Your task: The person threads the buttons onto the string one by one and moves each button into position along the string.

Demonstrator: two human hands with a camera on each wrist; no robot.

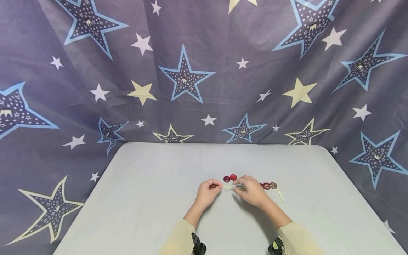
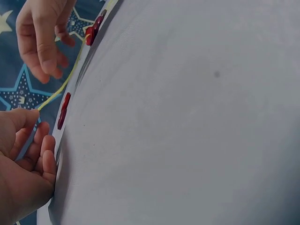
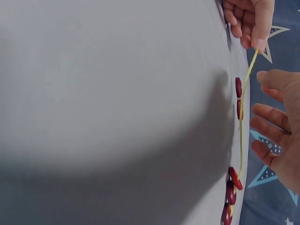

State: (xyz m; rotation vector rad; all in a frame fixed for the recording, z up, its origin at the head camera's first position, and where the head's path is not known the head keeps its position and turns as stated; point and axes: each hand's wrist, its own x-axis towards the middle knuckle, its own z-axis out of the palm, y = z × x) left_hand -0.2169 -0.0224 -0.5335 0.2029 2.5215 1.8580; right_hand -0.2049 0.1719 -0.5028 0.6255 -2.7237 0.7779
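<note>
My left hand (image 1: 206, 194) pinches the end of a yellow string (image 3: 241, 140) between thumb and fingertip. From there the string runs right, past my right hand (image 1: 252, 192), to several dark red and brownish buttons (image 1: 266, 186) threaded on it. The right hand hovers beside the string, thumb and fingers spread apart with nothing between them in the right wrist view. Just beyond the gap between both hands lie two loose buttons, a dark red one (image 1: 226, 179) and a brighter red one (image 1: 233, 177), side by side.
All this is on a table with a pale grey cover (image 1: 153, 198). The string's other tail (image 1: 281, 195) trails off to the right of the threaded buttons. Behind the table hangs a dark curtain (image 1: 197, 117) printed with stars.
</note>
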